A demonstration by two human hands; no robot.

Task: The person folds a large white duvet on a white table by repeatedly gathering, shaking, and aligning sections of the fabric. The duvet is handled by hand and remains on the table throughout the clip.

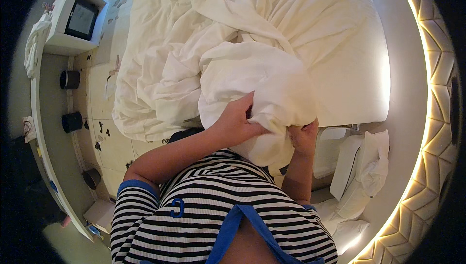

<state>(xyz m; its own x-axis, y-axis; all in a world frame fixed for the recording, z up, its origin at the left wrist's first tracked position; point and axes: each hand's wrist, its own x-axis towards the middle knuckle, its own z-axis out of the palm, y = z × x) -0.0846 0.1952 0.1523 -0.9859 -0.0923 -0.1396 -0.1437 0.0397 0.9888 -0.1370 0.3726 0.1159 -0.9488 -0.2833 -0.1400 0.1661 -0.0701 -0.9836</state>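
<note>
A bunched portion of a white duvet (255, 67) is gathered in front of my body at the near side of the bed. My left hand (242, 120) grips a fold of it, with the thumb towards my right hand and the fingers partly hidden behind the cloth. Close by, my right hand (304, 136) pinches the duvet's near edge, its fingertips partly covered by fabric. The rest of the duvet lies crumpled across the bed. At the right, a smooth stretch of white-covered mattress (353, 78) shows beside it.
A padded headboard (435, 104) with a light strip runs along the right. Pillows (367, 169) lie near my right arm. To the left are dark bins (71, 122), a white cabinet (78, 16) holding a dark-framed panel, a long shelf (45, 162) and floor tiles (113, 147) with scattered dark items.
</note>
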